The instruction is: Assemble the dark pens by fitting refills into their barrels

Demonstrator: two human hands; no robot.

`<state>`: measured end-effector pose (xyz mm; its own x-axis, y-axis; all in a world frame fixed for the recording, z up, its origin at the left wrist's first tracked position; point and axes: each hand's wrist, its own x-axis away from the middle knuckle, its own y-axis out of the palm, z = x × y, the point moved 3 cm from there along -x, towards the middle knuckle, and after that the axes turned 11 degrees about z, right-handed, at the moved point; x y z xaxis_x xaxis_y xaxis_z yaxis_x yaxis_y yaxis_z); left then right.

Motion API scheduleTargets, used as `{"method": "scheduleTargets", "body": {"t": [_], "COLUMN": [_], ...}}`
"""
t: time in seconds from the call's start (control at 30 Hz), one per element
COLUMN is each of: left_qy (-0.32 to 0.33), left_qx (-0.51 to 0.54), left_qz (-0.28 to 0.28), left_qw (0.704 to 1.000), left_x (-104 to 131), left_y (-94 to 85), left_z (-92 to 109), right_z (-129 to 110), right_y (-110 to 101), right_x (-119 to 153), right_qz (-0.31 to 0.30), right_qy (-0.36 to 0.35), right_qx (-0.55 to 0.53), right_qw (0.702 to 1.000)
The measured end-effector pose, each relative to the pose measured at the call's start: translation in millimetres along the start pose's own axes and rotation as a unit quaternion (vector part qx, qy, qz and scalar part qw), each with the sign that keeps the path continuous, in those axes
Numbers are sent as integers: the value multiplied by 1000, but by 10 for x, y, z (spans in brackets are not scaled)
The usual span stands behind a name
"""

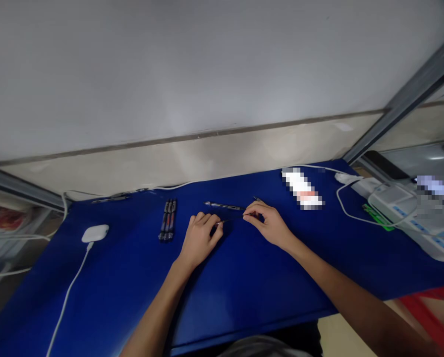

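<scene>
My left hand (203, 237) pinches a thin, dark pen part (226, 220) between thumb and forefinger; its slim end points right. Facing it, my right hand (267, 222) is closed in a pinch on a small dark piece, mostly covered by the fingers, so its exact kind is unclear. A pen (222, 205) lies on the table just behind the gap between both hands. The end of another slender dark thing (257, 199) shows behind my right hand. Left of my left hand, several dark pens (168, 220) lie side by side.
The blue table (225, 297) meets a wall behind. A white earbud case (95, 233) with a cable sits left. More pens (112, 198) lie near the back edge. A phone-like blurred item (302, 189), white cables and a white device with blue buttons (430, 223) are right.
</scene>
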<state>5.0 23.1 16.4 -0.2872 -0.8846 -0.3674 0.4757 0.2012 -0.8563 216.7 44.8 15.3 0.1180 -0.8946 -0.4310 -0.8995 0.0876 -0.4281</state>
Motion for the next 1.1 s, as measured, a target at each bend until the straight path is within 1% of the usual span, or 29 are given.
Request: {"method": "scheduleTargets", "body": {"t": [0.2,0.33,0.43,0.6,0.77,0.83,1.0,1.1], "left_qy": [-7,-7,-6,-8,-9,-8,5,25], "left_qx": [1,0,3,10,-3,-7,-14,-17], "left_qz": [-2,-3,-1,0,-5,-4,-4,-14], "left_qw": [1000,1000,1000,1000,1000,1000,1000,999], "left_x": [-5,-1,2,2,0,0,12,31], "left_y": [-17,-6,8,16,5,1,27,78], "left_z": [6,0,-8,-4,-6,-13,7,63], "right_z": [-19,-30,-10,33,21,27,17,-43], "right_y": [9,0,-6,13,3,-3,19,97], "right_x": [11,8,2,12,5,-2,19,78], "right_qz": [-17,-5,3,-31,-11,-11,-27,-42], "right_qy": [26,1,0,47,4,6,37,22], "right_qx": [-6,-8,-5,-10,4,1,-8,-12], "right_qw": [1000,1000,1000,998,1000,1000,999,999]}}
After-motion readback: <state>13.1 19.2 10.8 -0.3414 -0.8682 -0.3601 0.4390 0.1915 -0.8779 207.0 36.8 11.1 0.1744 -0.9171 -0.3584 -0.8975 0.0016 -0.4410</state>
